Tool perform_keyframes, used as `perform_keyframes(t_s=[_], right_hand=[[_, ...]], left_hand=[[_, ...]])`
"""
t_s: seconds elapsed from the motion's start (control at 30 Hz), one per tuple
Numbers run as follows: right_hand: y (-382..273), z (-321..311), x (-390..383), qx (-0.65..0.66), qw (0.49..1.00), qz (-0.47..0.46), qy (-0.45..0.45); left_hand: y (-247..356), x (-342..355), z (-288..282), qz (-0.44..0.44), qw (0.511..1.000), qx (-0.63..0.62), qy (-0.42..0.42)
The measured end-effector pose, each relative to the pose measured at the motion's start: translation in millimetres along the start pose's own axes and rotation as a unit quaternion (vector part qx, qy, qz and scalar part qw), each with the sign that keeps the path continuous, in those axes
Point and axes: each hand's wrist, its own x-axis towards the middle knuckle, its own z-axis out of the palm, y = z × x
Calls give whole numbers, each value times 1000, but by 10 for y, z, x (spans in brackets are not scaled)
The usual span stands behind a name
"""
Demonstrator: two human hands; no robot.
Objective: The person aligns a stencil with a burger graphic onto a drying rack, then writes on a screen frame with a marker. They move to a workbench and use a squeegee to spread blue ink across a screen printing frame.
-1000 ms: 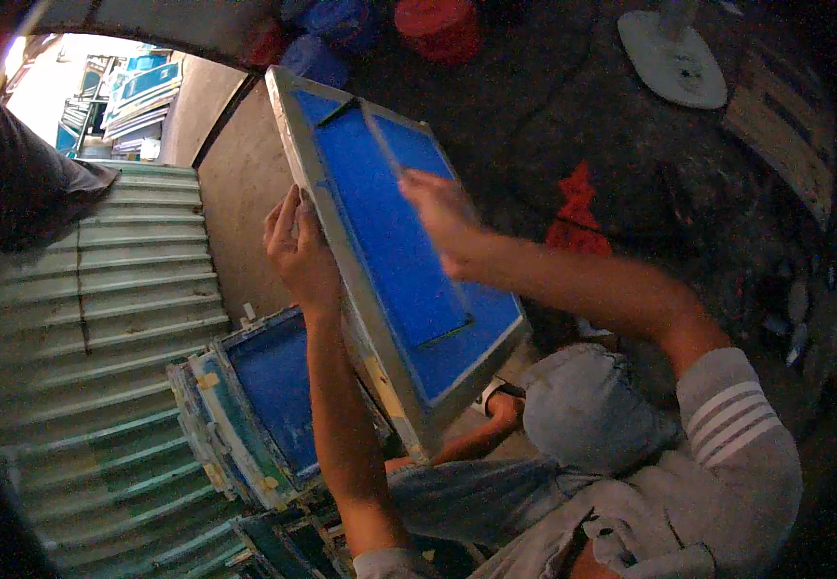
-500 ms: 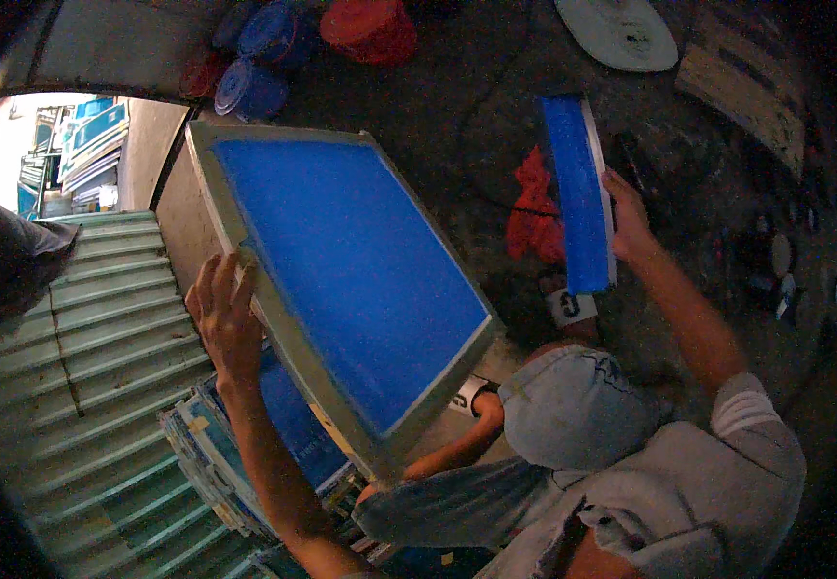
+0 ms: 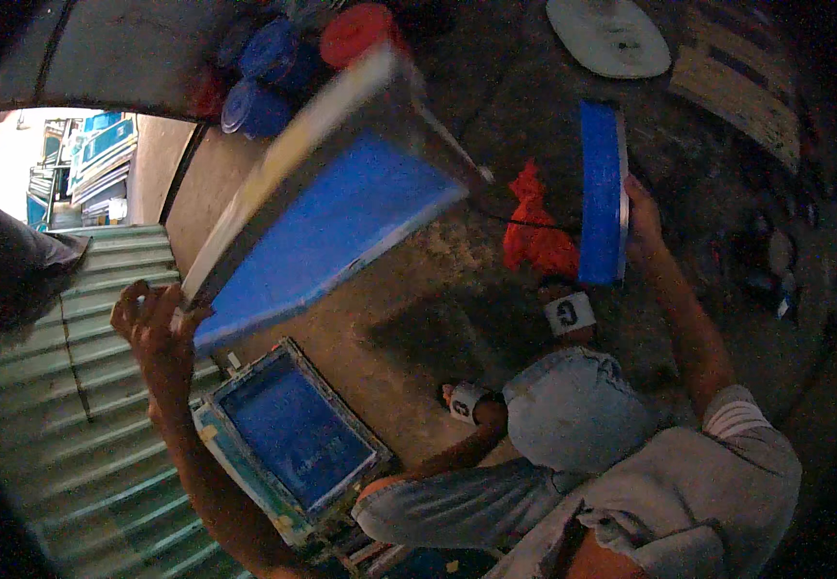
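My left hand (image 3: 158, 328) grips the lower left corner of a large screen printing frame (image 3: 317, 236), its mesh covered in bright blue. The frame is raised and steeply tilted, its far edge smeared by motion. Out to the right, my right hand (image 3: 642, 220) is closed on the pale edge of a scoop coater (image 3: 601, 193), a long narrow trough coated blue. The coater stands nearly upright in the picture, well apart from the frame. Below the left forearm lies a stack of smaller screen frames (image 3: 288, 429), the top one with dark blue mesh.
Ridged metal sheeting (image 3: 90, 376) runs along the left. Blue buckets (image 3: 254, 106) and a red bucket (image 3: 356, 34) stand at the back. A red plastic bag (image 3: 539, 236) lies beyond my feet. Farther right are a white oval lid (image 3: 621, 39) and a flat brown board (image 3: 737, 82).
The large frame has swung up and turned, its far end lifting, uncovering the smaller frames and floor beneath. My left hand moved left and down. The coater shifted slightly right.
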Motion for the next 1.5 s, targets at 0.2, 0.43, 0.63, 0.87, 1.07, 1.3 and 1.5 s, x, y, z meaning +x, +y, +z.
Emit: perform_keyframes(t_s=[0.2,0.43,0.63,0.87,1.07,1.3,1.5], right_hand=[[414,312,-236,60,989,91,-102],[1224,1008,-163,21,972,120,-202],[2365,1371,447,-76,984,60,-148],[2997,1632,951,-238,962,-65,-115],[3533,1669,1500,-201,957,-145,-152],[2692,2276,687,-465,880,-82,-55],[2395,2482,479,-547,836,-18,-46]], left_hand=[[839,342,14,-61,995,-77,36],[999,134,193,-304,945,-95,-77],[1278,-147,463,-292,946,-138,-4],[1492,-27,384,-278,931,-176,160],[1465,64,312,-221,951,-193,99],[1565,113,299,-236,939,-233,91],[1638,169,231,-247,936,-235,86]])
